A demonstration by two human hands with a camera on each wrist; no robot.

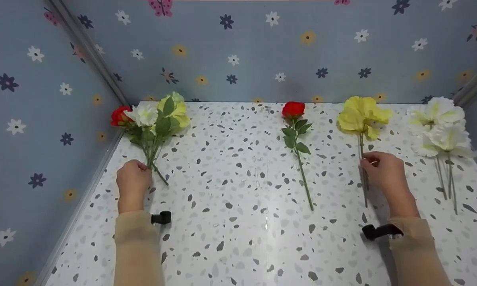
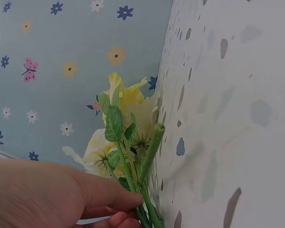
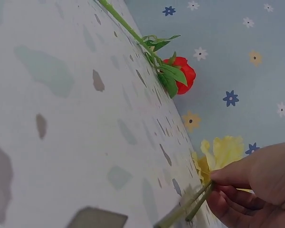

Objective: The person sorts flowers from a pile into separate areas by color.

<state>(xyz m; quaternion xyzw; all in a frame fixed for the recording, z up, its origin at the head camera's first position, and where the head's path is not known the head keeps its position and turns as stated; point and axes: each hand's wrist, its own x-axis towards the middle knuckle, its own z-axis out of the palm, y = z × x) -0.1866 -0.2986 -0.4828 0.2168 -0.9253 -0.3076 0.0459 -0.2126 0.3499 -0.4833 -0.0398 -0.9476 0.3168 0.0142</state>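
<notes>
- Tan sleeves (image 1: 137,250) closest of all, reaching up from the bottom edge, each with a small black device (image 1: 369,232) at the wrist, just behind my fingers.
- Left side now: my left fingers (image 2: 109,192) are curled in, pinching the stems of a mixed bunch (image 1: 151,139)!
- Just beyond those fingers, its blooms fan out: red (image 1: 120,116) at the left, white (image 1: 145,114) in the middle, yellow (image 1: 176,113) at the right, with green leaves among them, and one stem angles out past the fingers on their right.
- Over to the right, and my right fingers (image 3: 235,175) have a pinch too, on the thin stems of the yellow flowers (image 1: 359,113); the petals sit just ahead of the fingers, the stem ends run back past them.
- Between my two sets of fingers, nearer the right, a red rose (image 1: 293,110) lies on the speckled table (image 1: 230,159), bloom away from me.
- Out to the right of my right fingers, white flowers (image 1: 441,123) lie with their stems pointing back towards me.
- Well ahead of all my fingers stands a blue flower-print wall (image 1: 254,39).
</notes>
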